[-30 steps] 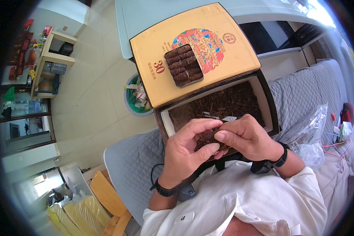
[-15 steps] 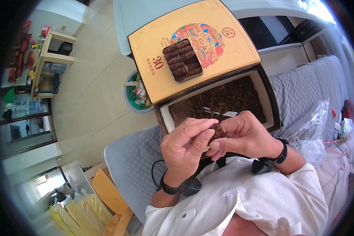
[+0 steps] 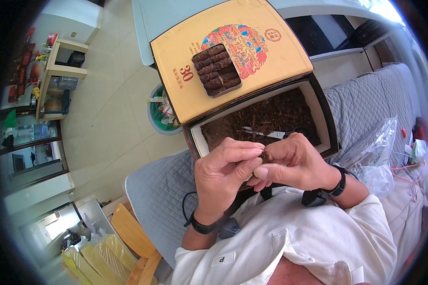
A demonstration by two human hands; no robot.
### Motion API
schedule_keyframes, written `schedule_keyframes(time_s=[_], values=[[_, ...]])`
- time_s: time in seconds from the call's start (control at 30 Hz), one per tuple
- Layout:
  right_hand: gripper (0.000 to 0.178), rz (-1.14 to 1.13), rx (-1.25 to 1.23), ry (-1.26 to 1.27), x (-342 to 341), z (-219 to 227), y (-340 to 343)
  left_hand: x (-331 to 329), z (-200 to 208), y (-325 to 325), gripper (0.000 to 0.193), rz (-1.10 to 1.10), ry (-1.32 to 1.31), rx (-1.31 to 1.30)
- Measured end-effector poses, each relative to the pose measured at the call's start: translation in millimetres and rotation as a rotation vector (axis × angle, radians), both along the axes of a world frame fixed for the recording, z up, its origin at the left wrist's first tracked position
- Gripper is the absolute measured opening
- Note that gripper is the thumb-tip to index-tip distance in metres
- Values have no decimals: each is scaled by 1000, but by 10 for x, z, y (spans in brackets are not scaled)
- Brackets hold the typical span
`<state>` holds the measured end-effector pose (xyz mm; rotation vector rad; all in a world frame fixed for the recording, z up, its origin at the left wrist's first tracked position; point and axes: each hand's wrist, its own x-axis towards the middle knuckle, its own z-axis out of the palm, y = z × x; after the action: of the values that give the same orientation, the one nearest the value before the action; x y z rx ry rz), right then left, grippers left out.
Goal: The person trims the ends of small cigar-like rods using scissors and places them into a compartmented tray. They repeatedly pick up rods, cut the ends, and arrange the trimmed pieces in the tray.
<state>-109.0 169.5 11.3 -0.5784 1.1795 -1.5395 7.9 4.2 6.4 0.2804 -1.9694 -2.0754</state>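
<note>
Between the fingertips of both hands is a small wad of brown tobacco leaf (image 3: 264,155), mostly hidden by the fingers. My left hand (image 3: 226,171) pinches it from the left, and my right hand (image 3: 297,161) closes on it from the right, thumbs nearly touching. The hands hover over the near edge of an open box (image 3: 324,121) holding dark shredded tobacco (image 3: 283,111). Scissors (image 3: 271,134) with pale blades lie on the shreds, just beyond my fingers. On the box's yellow lid (image 3: 178,57) rests a small metal tin (image 3: 226,94) with several short brown rolls (image 3: 211,64).
A bin with a green liner (image 3: 164,114) stands on the tiled floor left of the box. Grey quilted covers (image 3: 157,180) lie on both sides. Clear plastic wrapping (image 3: 375,156) and thin cords are at the right. A wooden chair (image 3: 133,232) stands at the lower left.
Less of the tobacco wad shows, as the fingers have closed more tightly around it. More of the scissors' handle is visible. The view has shifted slightly; the tin and box stay put.
</note>
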Motion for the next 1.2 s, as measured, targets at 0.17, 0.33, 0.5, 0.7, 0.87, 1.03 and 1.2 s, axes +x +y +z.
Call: schedule_keyframes(time_s=[0.17,0.33,0.5,0.7,0.87,1.03,1.2], values=[[40,-23,73,-41,5,-2,-5,1,83,27,24,-11,-144,162],[41,-13,73,-21,15,-24,-4,11,75,14,30,-26,-194,319],[38,-11,51,14,-4,-18,3,-12,79,5,32,-58,-142,334],[36,8,47,-67,-34,25,13,30,47,-55,28,-116,-27,72],[32,-29,45,-192,-20,48,-14,32,41,-24,23,-27,-17,-206],[26,-43,-8,-144,33,0,-54,32,31,4,21,70,39,-279],[24,-10,101,-132,13,32,-48,39,26,5,20,86,31,-261]])
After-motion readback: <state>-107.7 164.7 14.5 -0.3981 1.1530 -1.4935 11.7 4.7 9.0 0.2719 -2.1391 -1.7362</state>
